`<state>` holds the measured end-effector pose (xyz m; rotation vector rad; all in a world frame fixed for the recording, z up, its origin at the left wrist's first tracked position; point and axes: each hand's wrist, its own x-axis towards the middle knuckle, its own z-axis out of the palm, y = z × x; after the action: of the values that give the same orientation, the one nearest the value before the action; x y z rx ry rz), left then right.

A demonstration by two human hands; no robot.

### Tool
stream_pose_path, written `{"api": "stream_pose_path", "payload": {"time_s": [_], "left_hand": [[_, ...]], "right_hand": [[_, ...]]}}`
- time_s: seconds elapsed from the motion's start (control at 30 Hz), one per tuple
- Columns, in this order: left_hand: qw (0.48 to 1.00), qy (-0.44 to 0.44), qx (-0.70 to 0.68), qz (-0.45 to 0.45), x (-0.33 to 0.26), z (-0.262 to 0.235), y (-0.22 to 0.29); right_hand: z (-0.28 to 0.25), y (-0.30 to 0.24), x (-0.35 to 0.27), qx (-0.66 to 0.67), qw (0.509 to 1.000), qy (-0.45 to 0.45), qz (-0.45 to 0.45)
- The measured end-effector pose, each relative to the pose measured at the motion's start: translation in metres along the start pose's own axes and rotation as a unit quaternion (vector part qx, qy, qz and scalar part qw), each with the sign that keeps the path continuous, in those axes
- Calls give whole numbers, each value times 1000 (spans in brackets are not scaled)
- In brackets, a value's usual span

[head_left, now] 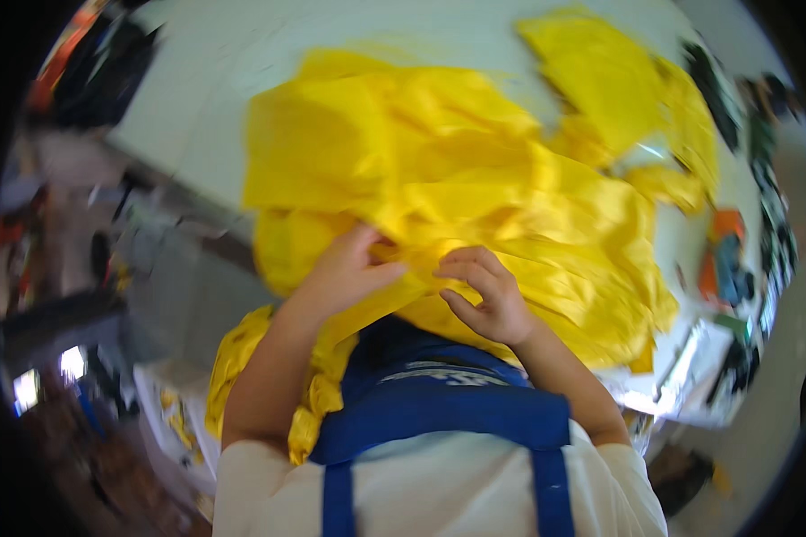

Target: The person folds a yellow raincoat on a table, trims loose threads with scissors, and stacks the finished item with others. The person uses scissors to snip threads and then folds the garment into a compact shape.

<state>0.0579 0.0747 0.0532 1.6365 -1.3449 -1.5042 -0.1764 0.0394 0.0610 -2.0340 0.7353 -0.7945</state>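
A large, crumpled sheet of glossy, thin yellow material (457, 134) lies spread in loose folds over a pale, smooth-topped table (197, 116), its near edge by the person's waist. It serves as the landmark here.

The bare left hand (354, 268) is at the near left part of the yellow sheet, fingers reaching into a fold and thumb spread apart from them. The fingertips are partly lost in the yellow, so I cannot tell whether they grip it. The bare right hand (485, 295) is over the near middle of the sheet, just beside the left hand, with fingers bent and thumb held away; nothing shows clasped between them. Whether its fingertips touch the sheet I cannot tell.

Beyond the sheet's far right side lies a second crumpled yellow piece (600, 67) of similar material. Off its near left corner, a bunched yellow length (237, 367) hangs beside the left forearm. Right of the sheet sits a blurred orange and grey-blue item (724, 259). Directly on the sheet's near side are the person's dark blue apron with wide straps (439, 421) and white short-sleeved shirt (421, 492). Well to its near left stands a white container with yellow scraps inside (148, 403).
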Motion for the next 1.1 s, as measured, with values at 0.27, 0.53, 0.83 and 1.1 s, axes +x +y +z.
{"api": "stream_pose_path", "payload": {"time_s": [0.27,0.53,0.83,1.1], "left_hand": [[992,116,-12,54,5,56,9],[945,174,269,61,5,87,52],[967,166,184,67,-16,93,85],[972,134,181,70,-18,87,89]], "right_hand": [[-325,243,-246,-379,721,459,354],[-445,390,-408,-356,774,87,515],[-442,295,-335,98,675,595,425],[-268,116,-133,358,888,189,216]]}}
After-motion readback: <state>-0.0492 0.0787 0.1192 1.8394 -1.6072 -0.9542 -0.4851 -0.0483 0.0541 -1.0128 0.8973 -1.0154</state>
